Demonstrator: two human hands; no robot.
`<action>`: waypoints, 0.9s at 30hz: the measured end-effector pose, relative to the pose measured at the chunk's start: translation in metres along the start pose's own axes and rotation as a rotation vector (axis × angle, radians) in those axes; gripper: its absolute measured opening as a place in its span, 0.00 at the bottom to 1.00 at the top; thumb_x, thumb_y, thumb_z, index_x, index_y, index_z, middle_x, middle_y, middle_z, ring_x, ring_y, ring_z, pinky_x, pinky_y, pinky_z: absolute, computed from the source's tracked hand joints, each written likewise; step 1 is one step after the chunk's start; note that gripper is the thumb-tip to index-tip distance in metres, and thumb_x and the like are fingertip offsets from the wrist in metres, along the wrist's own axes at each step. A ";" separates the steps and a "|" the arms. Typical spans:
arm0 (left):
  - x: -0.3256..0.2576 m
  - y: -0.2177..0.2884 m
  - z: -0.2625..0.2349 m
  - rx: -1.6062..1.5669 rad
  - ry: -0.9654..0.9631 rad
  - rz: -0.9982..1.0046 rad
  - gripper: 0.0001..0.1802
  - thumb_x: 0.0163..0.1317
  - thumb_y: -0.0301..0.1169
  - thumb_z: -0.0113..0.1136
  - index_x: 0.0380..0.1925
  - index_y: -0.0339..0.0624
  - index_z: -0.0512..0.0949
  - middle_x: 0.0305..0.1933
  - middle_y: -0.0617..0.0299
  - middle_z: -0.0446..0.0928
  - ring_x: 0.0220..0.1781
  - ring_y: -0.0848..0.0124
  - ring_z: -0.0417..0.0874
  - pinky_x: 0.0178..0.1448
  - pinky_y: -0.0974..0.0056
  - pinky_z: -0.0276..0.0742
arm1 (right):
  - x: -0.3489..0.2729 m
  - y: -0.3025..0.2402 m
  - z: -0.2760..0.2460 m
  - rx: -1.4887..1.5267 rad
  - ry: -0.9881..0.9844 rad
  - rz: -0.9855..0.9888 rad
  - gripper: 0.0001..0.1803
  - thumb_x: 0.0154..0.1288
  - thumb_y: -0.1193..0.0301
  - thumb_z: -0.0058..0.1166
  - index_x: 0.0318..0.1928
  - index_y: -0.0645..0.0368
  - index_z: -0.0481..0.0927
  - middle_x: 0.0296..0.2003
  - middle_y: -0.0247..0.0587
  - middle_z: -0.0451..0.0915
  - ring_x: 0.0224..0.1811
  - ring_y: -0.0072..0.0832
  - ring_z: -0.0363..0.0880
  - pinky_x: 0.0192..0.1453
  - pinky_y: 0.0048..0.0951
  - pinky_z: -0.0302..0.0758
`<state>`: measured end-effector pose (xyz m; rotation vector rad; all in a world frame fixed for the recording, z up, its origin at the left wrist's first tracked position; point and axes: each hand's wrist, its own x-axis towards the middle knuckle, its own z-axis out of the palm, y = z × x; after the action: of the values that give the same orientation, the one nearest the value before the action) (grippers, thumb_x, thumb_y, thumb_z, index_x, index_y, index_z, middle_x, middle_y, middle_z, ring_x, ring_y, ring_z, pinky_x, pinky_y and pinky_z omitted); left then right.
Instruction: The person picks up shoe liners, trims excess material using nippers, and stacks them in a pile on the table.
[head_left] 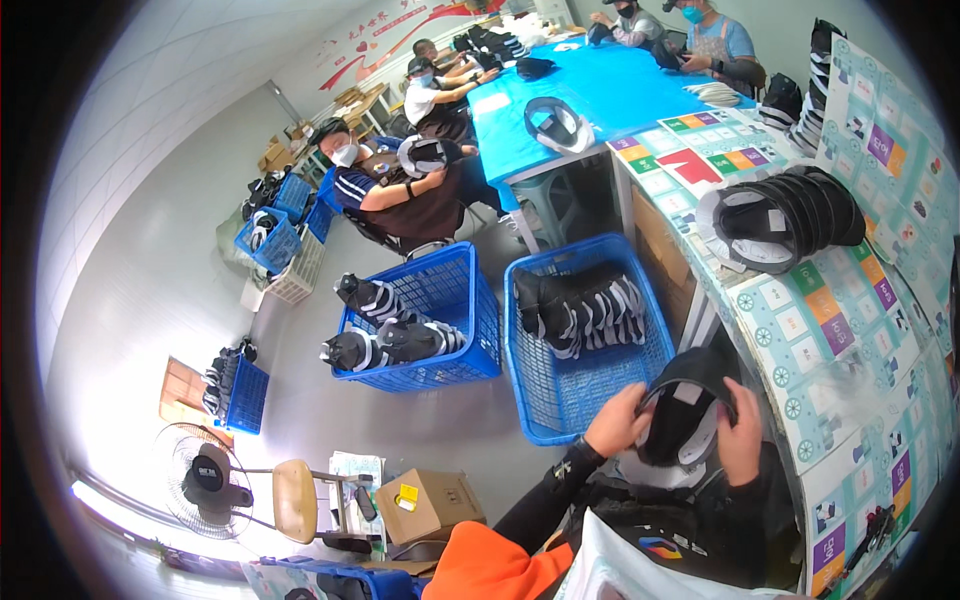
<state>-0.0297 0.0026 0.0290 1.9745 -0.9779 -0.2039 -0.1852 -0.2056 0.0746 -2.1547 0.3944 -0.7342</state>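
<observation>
Low in front of me, beside the table's edge, I hold a black cap [683,412] with its hollow side facing me and a pale lining or insert showing. My left hand [617,422] grips the cap's left rim with bent fingers. On the opposite rim, my right hand [741,432] has its thumb inside and its fingers partly hidden behind. A row of nested black caps [780,218] lies on the patterned table [775,335] to my right. More black-and-white caps [585,310] lie in the blue basket [553,407] just beyond my left hand.
Another blue basket [425,378] with caps stands further left. Co-workers sit along the blue table [625,88], where one cap [558,125] lies. A fan [210,478], a chair [296,500] and a cardboard box [432,505] are at lower left. Small scissors [872,535] lie at the table's near right.
</observation>
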 end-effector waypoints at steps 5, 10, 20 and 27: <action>-0.037 -0.013 0.013 -0.044 0.068 -0.152 0.28 0.70 0.36 0.68 0.65 0.37 0.72 0.51 0.43 0.81 0.56 0.43 0.83 0.58 0.48 0.80 | -0.019 0.035 0.039 0.013 -0.100 0.022 0.21 0.69 0.81 0.57 0.62 0.60 0.82 0.54 0.53 0.83 0.57 0.52 0.83 0.62 0.41 0.78; -0.018 -0.044 0.012 -0.119 0.057 -0.138 0.13 0.71 0.36 0.68 0.49 0.42 0.89 0.47 0.53 0.85 0.48 0.54 0.88 0.52 0.56 0.83 | -0.030 0.054 0.050 0.129 -0.125 0.089 0.15 0.68 0.77 0.66 0.54 0.61 0.87 0.49 0.47 0.84 0.50 0.41 0.85 0.51 0.34 0.80; 0.007 -0.077 0.047 -0.164 0.033 -0.146 0.12 0.72 0.36 0.68 0.46 0.39 0.89 0.40 0.53 0.85 0.41 0.59 0.88 0.46 0.59 0.82 | -0.034 0.081 0.052 0.136 0.014 0.235 0.07 0.69 0.73 0.67 0.43 0.64 0.88 0.38 0.43 0.85 0.37 0.35 0.85 0.42 0.32 0.78; 0.012 -0.082 0.074 -0.161 0.172 -0.231 0.13 0.75 0.35 0.64 0.43 0.34 0.85 0.39 0.52 0.85 0.40 0.62 0.87 0.47 0.61 0.80 | -0.029 0.103 0.082 -0.099 0.076 0.210 0.08 0.73 0.70 0.61 0.41 0.63 0.84 0.35 0.51 0.83 0.38 0.47 0.84 0.43 0.40 0.78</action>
<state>-0.0124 -0.0303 -0.0754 1.9182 -0.6040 -0.2294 -0.1604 -0.2061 -0.0578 -2.1407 0.6993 -0.6908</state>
